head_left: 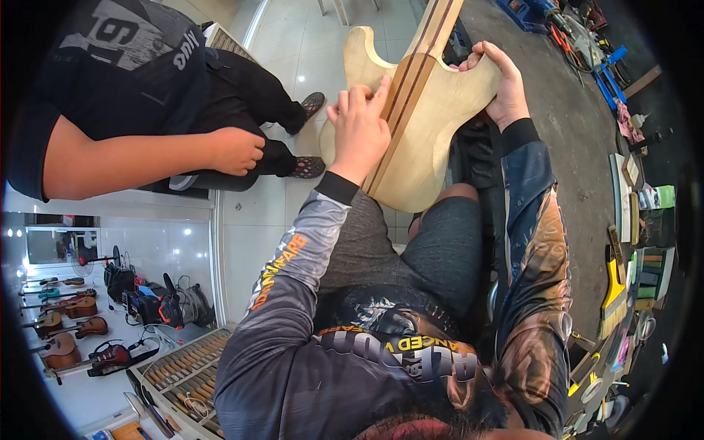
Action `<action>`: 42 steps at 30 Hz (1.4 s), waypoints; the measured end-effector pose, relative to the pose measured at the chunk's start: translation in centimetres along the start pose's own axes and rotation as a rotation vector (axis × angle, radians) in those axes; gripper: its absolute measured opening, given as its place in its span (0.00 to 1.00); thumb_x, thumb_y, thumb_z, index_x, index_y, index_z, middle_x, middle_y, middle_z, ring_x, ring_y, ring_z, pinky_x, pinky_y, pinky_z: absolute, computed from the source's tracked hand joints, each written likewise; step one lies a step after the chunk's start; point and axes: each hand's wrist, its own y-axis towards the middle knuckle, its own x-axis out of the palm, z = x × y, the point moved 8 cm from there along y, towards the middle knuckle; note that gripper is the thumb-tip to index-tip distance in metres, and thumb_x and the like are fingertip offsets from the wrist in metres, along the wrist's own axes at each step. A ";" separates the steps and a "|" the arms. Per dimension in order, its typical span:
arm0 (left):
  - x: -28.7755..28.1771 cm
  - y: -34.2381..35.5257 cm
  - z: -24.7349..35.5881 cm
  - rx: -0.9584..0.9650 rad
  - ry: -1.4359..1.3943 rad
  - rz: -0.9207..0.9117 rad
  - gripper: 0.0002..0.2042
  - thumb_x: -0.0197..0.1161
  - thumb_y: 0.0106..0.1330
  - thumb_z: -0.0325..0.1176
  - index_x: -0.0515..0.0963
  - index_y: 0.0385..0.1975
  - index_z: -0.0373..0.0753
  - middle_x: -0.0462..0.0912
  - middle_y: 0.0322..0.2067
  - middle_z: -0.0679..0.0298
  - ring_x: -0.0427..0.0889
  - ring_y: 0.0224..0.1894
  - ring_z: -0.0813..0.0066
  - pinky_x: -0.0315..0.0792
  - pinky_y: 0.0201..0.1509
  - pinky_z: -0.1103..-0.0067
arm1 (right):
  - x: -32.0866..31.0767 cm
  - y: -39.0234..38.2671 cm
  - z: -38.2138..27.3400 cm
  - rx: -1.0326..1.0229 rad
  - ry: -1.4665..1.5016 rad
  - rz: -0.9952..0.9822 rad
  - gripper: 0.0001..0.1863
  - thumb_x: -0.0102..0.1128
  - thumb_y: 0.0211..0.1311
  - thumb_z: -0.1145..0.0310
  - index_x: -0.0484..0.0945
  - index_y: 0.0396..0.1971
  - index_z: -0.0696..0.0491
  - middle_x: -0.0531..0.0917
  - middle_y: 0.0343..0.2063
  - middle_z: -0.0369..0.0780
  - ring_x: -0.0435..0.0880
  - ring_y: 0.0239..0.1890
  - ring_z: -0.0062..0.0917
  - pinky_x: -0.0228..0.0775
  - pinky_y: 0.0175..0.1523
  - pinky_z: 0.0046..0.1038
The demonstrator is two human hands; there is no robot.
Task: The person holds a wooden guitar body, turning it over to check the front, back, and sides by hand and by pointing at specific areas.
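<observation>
A pale wooden electric guitar body (429, 128) is held over my lap, with its neck (438, 26) pointing away from me. A brown centre strip with darker stripes runs along the neck and down the body. On the body's left half rests my left hand (359, 132), palm down. Its index finger is stretched out beside the strip, and the other fingers are partly bent. My right hand (507, 89) grips the body's right edge near the upper horn, fingers curled over the rim. The underside of the body is hidden.
To my left sits another person (154, 81) in dark clothes, one hand (236, 150) over the lap. A dark workbench (565, 139) on the right carries clamps (607, 84) and a yellow brush (613, 301). At lower left are a tool tray (183, 374) and several guitars (77, 306).
</observation>
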 end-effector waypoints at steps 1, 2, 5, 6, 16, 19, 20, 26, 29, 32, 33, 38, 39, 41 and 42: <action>0.2 -0.2 0.6 0.003 -0.019 -0.010 0.39 0.61 0.56 0.23 0.76 0.74 0.53 0.76 0.50 0.60 0.72 0.57 0.57 0.61 0.63 0.55 | 0.1 0.0 0.0 0.003 0.005 -0.009 0.18 0.69 0.69 0.55 0.81 0.44 0.54 0.84 0.31 0.39 0.87 0.41 0.34 0.80 0.58 0.40; 0.2 -0.1 1.4 0.029 -0.036 0.002 0.39 0.62 0.55 0.23 0.76 0.74 0.52 0.76 0.49 0.60 0.72 0.56 0.57 0.61 0.62 0.56 | 0.0 0.0 0.0 0.001 0.005 -0.009 0.18 0.69 0.69 0.55 0.81 0.44 0.54 0.84 0.31 0.39 0.87 0.41 0.34 0.80 0.58 0.40; 0.5 -0.1 3.3 0.047 -0.081 -0.027 0.39 0.62 0.55 0.23 0.76 0.73 0.51 0.75 0.48 0.61 0.72 0.55 0.58 0.61 0.60 0.57 | -0.2 0.1 0.1 0.004 0.019 -0.001 0.18 0.69 0.69 0.55 0.80 0.44 0.55 0.84 0.31 0.39 0.87 0.41 0.34 0.80 0.58 0.39; 0.4 0.1 4.0 0.078 -0.100 -0.001 0.38 0.62 0.55 0.23 0.77 0.73 0.50 0.75 0.47 0.61 0.72 0.54 0.58 0.60 0.58 0.57 | -0.3 0.2 0.2 0.005 0.022 0.000 0.18 0.69 0.69 0.55 0.80 0.44 0.55 0.84 0.31 0.39 0.87 0.41 0.35 0.80 0.58 0.40; -1.1 4.4 11.7 0.243 -0.249 0.072 0.37 0.62 0.56 0.24 0.78 0.72 0.49 0.75 0.47 0.61 0.73 0.54 0.60 0.63 0.58 0.60 | 0.1 0.4 0.2 0.011 0.041 -0.024 0.15 0.66 0.71 0.58 0.80 0.44 0.54 0.84 0.32 0.40 0.89 0.42 0.36 0.82 0.53 0.39; -1.7 4.2 12.6 0.282 -0.334 0.124 0.34 0.62 0.56 0.22 0.80 0.69 0.46 0.76 0.45 0.62 0.74 0.51 0.60 0.64 0.56 0.62 | 0.1 0.3 0.1 0.015 0.067 -0.041 0.14 0.66 0.72 0.59 0.81 0.44 0.54 0.84 0.32 0.40 0.89 0.41 0.36 0.82 0.51 0.38; -1.7 3.5 12.2 0.321 -0.404 0.129 0.32 0.61 0.56 0.21 0.82 0.65 0.44 0.76 0.44 0.62 0.75 0.49 0.59 0.66 0.55 0.62 | 0.4 0.1 0.1 0.008 0.075 -0.030 0.13 0.65 0.72 0.59 0.80 0.43 0.55 0.84 0.31 0.40 0.89 0.40 0.35 0.83 0.50 0.38; -2.1 -2.1 11.3 0.081 -1.314 -0.512 0.11 0.63 0.69 0.27 0.87 0.47 0.36 0.83 0.39 0.61 0.82 0.43 0.64 0.74 0.52 0.70 | 0.9 -0.1 -0.7 -0.042 0.002 -0.043 0.14 0.65 0.72 0.59 0.80 0.43 0.55 0.85 0.31 0.40 0.90 0.39 0.33 0.83 0.51 0.36; -12.0 -3.0 16.4 0.463 -1.537 -0.713 0.14 0.67 0.72 0.39 0.86 0.38 0.31 0.84 0.36 0.59 0.83 0.40 0.64 0.74 0.47 0.68 | 1.2 -0.6 -0.8 -0.053 -0.017 -0.056 0.13 0.65 0.72 0.60 0.80 0.43 0.55 0.85 0.31 0.40 0.90 0.39 0.33 0.83 0.50 0.36; -20.4 -3.2 19.5 0.833 -1.544 -0.417 0.19 0.70 0.72 0.46 0.84 0.32 0.32 0.83 0.31 0.59 0.80 0.29 0.65 0.69 0.41 0.65 | 1.3 -0.4 -0.6 -0.033 -0.010 -0.057 0.14 0.65 0.72 0.59 0.80 0.43 0.55 0.85 0.31 0.40 0.90 0.39 0.33 0.83 0.50 0.36; -21.6 -3.4 19.8 0.847 -1.565 -0.326 0.20 0.70 0.72 0.48 0.84 0.31 0.33 0.82 0.29 0.60 0.78 0.26 0.65 0.67 0.39 0.64 | 0.9 -0.5 -0.6 -0.037 -0.009 -0.048 0.14 0.65 0.72 0.59 0.80 0.43 0.55 0.85 0.31 0.40 0.90 0.39 0.33 0.84 0.49 0.36; -23.1 -3.1 19.3 0.880 -1.627 -0.404 0.21 0.70 0.70 0.51 0.81 0.28 0.35 0.78 0.27 0.61 0.76 0.25 0.61 0.66 0.40 0.65 | 1.2 -0.8 -0.7 -0.033 0.000 -0.036 0.14 0.66 0.72 0.58 0.80 0.42 0.54 0.85 0.30 0.40 0.90 0.39 0.33 0.84 0.48 0.37; -23.1 -3.0 19.3 0.875 -1.718 -0.472 0.23 0.69 0.72 0.50 0.83 0.28 0.33 0.80 0.24 0.60 0.76 0.22 0.65 0.66 0.38 0.65 | 1.1 -0.6 -0.6 -0.034 -0.003 -0.031 0.14 0.66 0.72 0.58 0.80 0.42 0.54 0.85 0.30 0.40 0.90 0.39 0.33 0.84 0.48 0.37; -23.3 -3.3 19.3 0.851 -1.599 -0.347 0.25 0.67 0.73 0.52 0.83 0.28 0.32 0.80 0.25 0.60 0.77 0.23 0.64 0.65 0.38 0.65 | 1.4 -0.4 -0.4 -0.049 0.018 -0.062 0.14 0.66 0.71 0.58 0.80 0.42 0.54 0.85 0.30 0.40 0.90 0.39 0.33 0.84 0.48 0.37; -23.1 -3.3 19.8 0.879 -1.573 -0.352 0.25 0.68 0.73 0.53 0.83 0.28 0.32 0.80 0.25 0.60 0.77 0.23 0.64 0.65 0.38 0.65 | 1.0 -0.6 -0.6 -0.041 0.013 -0.042 0.14 0.67 0.71 0.58 0.80 0.42 0.54 0.85 0.30 0.40 0.90 0.39 0.33 0.84 0.48 0.37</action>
